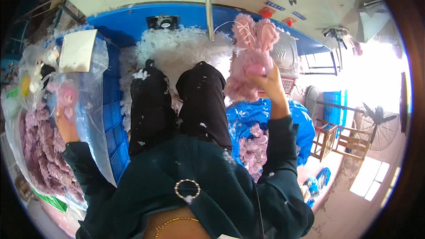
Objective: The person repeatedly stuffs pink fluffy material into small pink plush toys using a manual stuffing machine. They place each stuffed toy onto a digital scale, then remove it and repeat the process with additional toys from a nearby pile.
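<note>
My right hand (271,83) is closed around the body of a fluffy pink plush rabbit (244,71), whose long ears point away from me. The rabbit is upright, beside a metal pipe (209,11) that juts from the machine. Off to the left, my left hand (66,123) grips a smaller-looking pink plush piece (66,95) over a clear plastic bag (95,106). Below that hand, limp pink plush skins (42,150) fill the bag. Part of the left hand's fingers is hidden by the plush.
White stuffing fluff (190,40) lies beyond my knees, along the machine's blue panel (128,20). A blue crate (117,155) stands at my left. On the right, a blue bag (305,128) holds more pink plush (253,150). Farther right are wooden stools (325,141) and a fan (378,121).
</note>
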### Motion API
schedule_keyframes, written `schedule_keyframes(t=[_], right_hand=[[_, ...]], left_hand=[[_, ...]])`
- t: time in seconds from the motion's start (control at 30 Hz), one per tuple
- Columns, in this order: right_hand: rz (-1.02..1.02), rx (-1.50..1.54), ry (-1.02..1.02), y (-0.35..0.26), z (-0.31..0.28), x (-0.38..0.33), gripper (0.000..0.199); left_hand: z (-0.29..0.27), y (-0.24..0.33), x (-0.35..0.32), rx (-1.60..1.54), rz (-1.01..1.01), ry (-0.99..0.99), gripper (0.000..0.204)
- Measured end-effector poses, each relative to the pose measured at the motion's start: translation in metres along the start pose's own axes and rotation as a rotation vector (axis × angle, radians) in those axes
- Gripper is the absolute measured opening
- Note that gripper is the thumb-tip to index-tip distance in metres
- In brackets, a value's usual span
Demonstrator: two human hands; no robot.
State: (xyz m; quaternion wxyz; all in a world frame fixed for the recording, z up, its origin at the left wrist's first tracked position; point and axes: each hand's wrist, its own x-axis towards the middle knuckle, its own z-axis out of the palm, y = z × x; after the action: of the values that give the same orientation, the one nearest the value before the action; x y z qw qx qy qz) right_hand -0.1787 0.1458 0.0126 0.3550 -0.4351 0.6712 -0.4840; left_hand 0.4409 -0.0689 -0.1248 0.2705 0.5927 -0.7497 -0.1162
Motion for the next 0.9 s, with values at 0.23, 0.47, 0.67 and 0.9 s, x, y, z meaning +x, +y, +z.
schedule_keyframes(t=[0.23,0.47,0.67,0.9], right_hand=[[-0.301,0.105,0.122,-0.051,0.095,0.045,0.061],[-0.203,0.541,0.154,-0.054,0.101,0.075,0.038],[-0.234,0.509,0.173,-0.048,0.095,0.159,0.032],[-0.202,0.504,0.188,-0.046,0.097,0.102,0.034]], left_hand=[[0.073,0.218,0.023,-1.008,-0.351,-0.361,0.013],[0.111,0.382,0.020,-1.266,0.499,-0.645,0.039],[0.126,0.438,0.062,-1.486,-0.074,-0.565,0.029],[0.115,0.423,0.017,-1.457,-0.071,-0.678,0.028]])
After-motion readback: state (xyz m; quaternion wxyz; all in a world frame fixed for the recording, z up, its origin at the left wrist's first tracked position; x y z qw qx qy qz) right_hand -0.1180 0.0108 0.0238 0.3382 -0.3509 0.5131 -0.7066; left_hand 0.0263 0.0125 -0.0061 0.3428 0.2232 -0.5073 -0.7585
